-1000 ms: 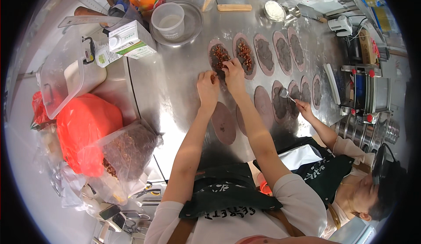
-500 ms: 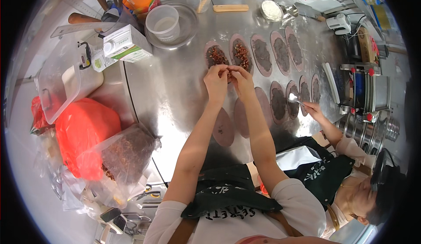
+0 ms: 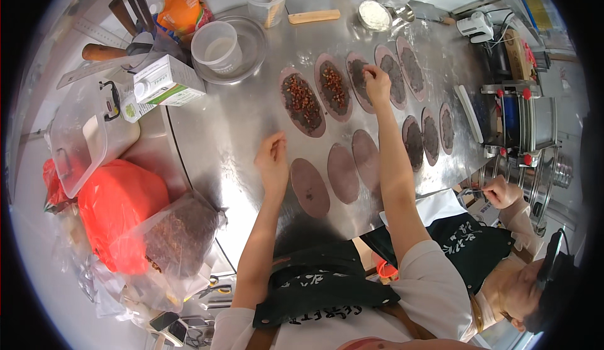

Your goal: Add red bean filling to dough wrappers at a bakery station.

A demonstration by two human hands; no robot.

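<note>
Several flat pinkish-purple dough ovals lie in two rows on the steel table. A grey paste covers most of them. Reddish-brown chopped bits, nut-like, top the leftmost oval (image 3: 303, 103) and the oval beside it (image 3: 333, 88). My right hand (image 3: 378, 87) is over the third paste-covered oval (image 3: 360, 79), fingers pinched together; what they hold, if anything, is hidden. My left hand (image 3: 272, 159) hovers left of the leftmost oval, fingers curled together around something I cannot make out. Bare dough ovals (image 3: 309, 188) lie between my forearms.
At right, a co-worker's hand (image 3: 501, 193) is beside a roller machine (image 3: 528, 123). Back left stand a carton (image 3: 168, 81) and a clear tub (image 3: 217, 47) on a round metal tray. A red bag (image 3: 119, 211) and a clear bag of brown filling (image 3: 182, 227) lie left.
My hands, together over the leftmost oval before, have parted: the left went left and nearer, the right went right to the third oval. The co-worker's hand and spoon have drawn back from the ovals.
</note>
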